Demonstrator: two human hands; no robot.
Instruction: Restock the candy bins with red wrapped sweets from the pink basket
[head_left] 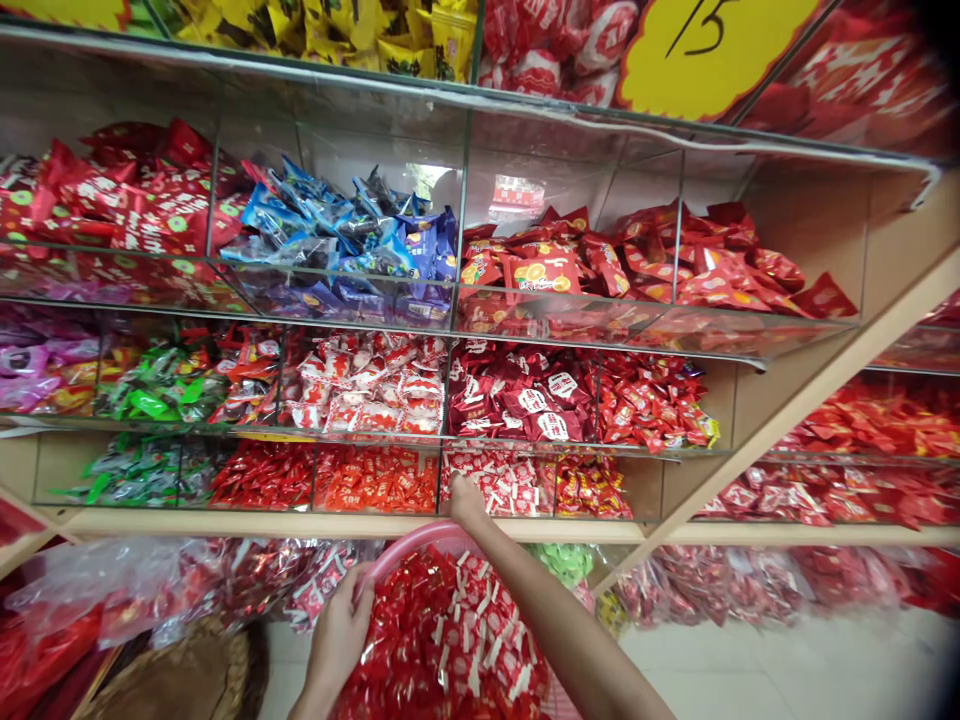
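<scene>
My left hand (343, 625) is closed round the left rim of a pink basket (409, 545). Red wrapped candies (405, 620) fill the basket, with red-and-white ones (487, 630) heaped on its right side. Past the far rim, my right hand (466, 500) reaches to the front of the lowest shelf, at a compartment of red-and-white candies (502, 482). Its fingers are small and partly hidden there, so whether they hold anything cannot be made out.
Glass-fronted shelves (367, 322) hold wrapped candies in several colours. A yellow price sign (712, 50) hangs top right. Below the shelves lie plastic bags of candy (150, 590), with a round brown container (180, 675) at lower left. A slanted wooden divider (750, 450) stands right.
</scene>
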